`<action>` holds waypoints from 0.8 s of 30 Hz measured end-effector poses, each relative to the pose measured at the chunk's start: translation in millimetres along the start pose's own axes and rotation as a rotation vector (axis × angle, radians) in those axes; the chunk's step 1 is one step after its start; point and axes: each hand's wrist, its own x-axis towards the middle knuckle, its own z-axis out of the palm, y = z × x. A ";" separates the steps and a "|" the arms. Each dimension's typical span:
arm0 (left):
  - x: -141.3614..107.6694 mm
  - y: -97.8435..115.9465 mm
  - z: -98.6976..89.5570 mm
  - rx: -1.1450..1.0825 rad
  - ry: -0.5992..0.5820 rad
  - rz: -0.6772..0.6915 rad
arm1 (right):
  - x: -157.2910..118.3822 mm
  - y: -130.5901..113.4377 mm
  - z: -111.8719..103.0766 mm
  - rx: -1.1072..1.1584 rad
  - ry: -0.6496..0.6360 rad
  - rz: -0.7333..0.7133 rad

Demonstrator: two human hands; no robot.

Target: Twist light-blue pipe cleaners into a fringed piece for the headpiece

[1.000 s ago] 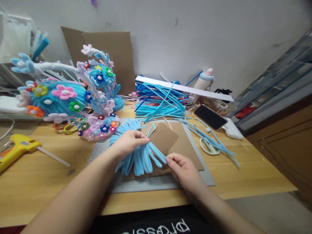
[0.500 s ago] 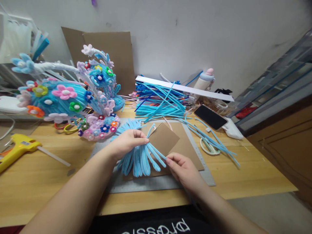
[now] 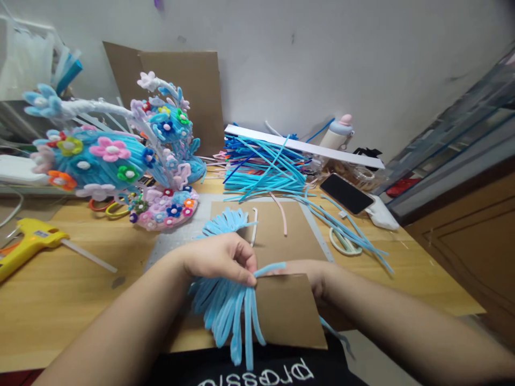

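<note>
While your left hand [image 3: 227, 262] pinches light-blue fuzzy pipe-cleaner loops [image 3: 231, 316] beside a flat brown cardboard piece [image 3: 287, 311], your right hand [image 3: 306, 268] is half-hidden behind it, grip impossible to tell.

I am facing a pale grey wall [image 3: 322, 64] that is showing a few dark smudges. My wooden table [image 3: 426, 273] is running up to it. On my right, a glassy shelf [image 3: 454, 128] is slanting above a grooved brown panel [image 3: 470, 230]. Pale floor [image 3: 374, 359] is peeking out below. Soft light is brightening the wall's middle.
</note>
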 end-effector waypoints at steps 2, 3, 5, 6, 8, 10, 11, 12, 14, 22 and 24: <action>3.2 -1.5 4.1 0.068 -0.019 -0.018 | 6.6 -11.2 -9.7 0.006 -0.067 0.140; 4.7 -2.6 5.4 0.107 -0.007 -0.028 | 8.1 -18.1 -13.5 0.002 -0.077 0.173; 6.8 -5.2 6.8 0.181 0.051 -0.042 | 7.8 -33.3 -17.5 -0.035 -0.044 0.195; 7.5 -6.8 7.1 0.209 0.087 -0.047 | 6.7 -40.8 -17.6 -0.086 -0.013 0.184; 8.3 -10.2 7.4 0.250 0.146 -0.065 | 4.6 -53.9 -15.1 -0.251 0.025 0.175; 9.6 -14.1 7.8 0.273 0.170 -0.088 | 4.5 -63.2 -10.6 -0.492 0.038 0.137; 10.6 -16.0 8.1 0.277 0.179 -0.101 | 5.4 -66.3 -8.0 -0.625 0.049 0.110; 11.9 -17.9 8.5 0.280 0.191 -0.116 | 6.6 -68.6 -5.2 -0.757 0.067 0.082; 15.0 -21.1 9.0 0.292 0.238 -0.141 | 8.9 -70.8 1.3 -0.999 0.143 0.033; 22.7 -21.5 11.0 0.401 0.414 -0.130 | 10.0 -61.4 34.0 -1.640 0.580 -0.086; 23.5 -20.4 10.4 0.433 0.465 -0.106 | 11.3 -57.0 38.4 -1.633 0.620 -0.122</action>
